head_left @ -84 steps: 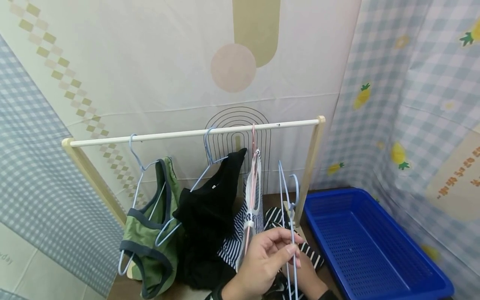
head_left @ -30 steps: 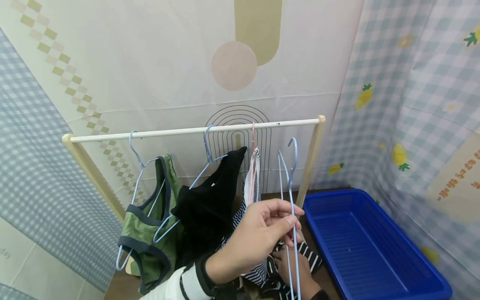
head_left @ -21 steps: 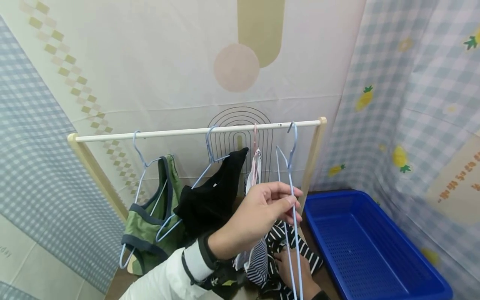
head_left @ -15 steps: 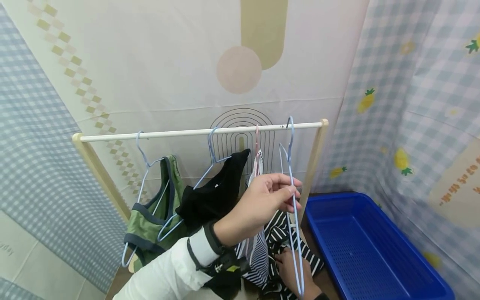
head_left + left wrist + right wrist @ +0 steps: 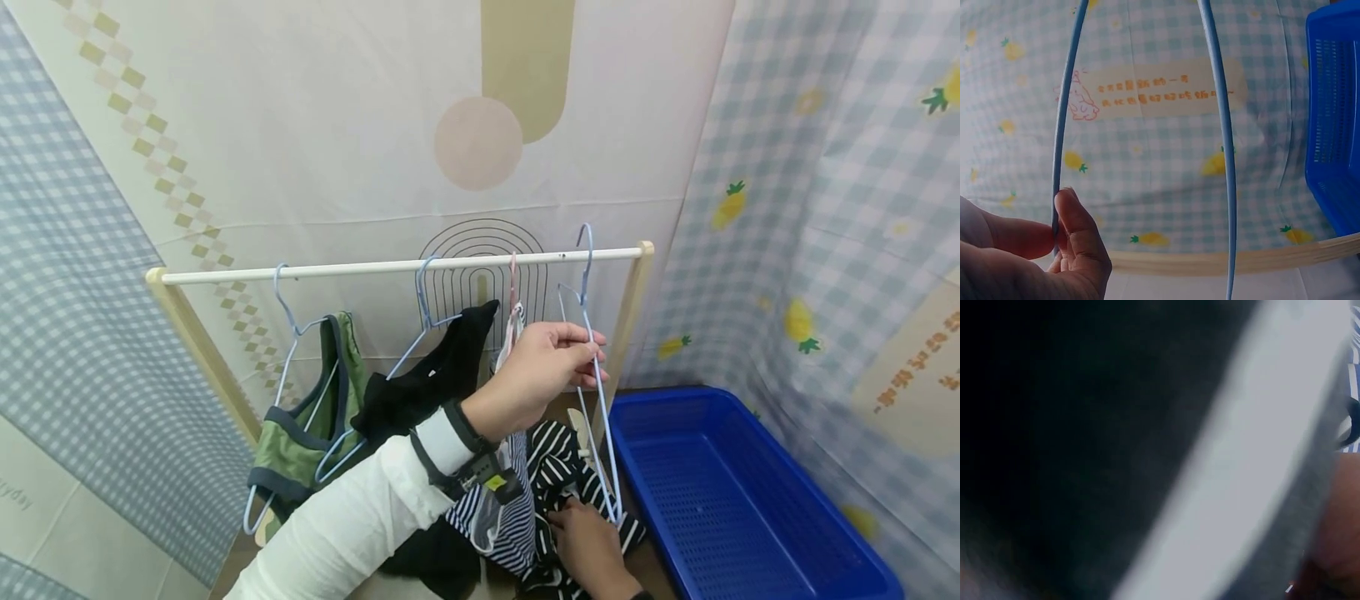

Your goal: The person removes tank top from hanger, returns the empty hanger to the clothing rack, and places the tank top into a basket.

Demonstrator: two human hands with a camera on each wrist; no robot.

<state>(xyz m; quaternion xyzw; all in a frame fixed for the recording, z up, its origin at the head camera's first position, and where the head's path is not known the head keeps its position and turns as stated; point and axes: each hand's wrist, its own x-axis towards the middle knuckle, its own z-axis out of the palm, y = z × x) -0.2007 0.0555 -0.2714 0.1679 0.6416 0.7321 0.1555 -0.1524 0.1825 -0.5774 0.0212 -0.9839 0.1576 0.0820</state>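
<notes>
My left hand (image 5: 543,362) pinches one side of a light-blue clothes hanger (image 5: 609,433) between thumb and fingers; the left wrist view shows the hanger's two long sides close up. The hanger's hook is at the right end of the white rail (image 5: 352,267), its top above it; whether it rests there I cannot tell. Below, my right hand (image 5: 588,542) holds a black-and-white striped garment (image 5: 551,458), its fingertips partly hidden in the folds. Blurred dark and white cloth fills most of the right wrist view.
A green top (image 5: 300,450), a black garment (image 5: 427,392) and a blue-and-white striped one (image 5: 517,508) hang from the rail on hangers. A blue plastic basket (image 5: 720,400) stands to the right of the wooden rack post (image 5: 628,317).
My left hand has raised the blue hanger from below the rail until its hook is level with the rail's right end. My right hand stays low at the striped garment.
</notes>
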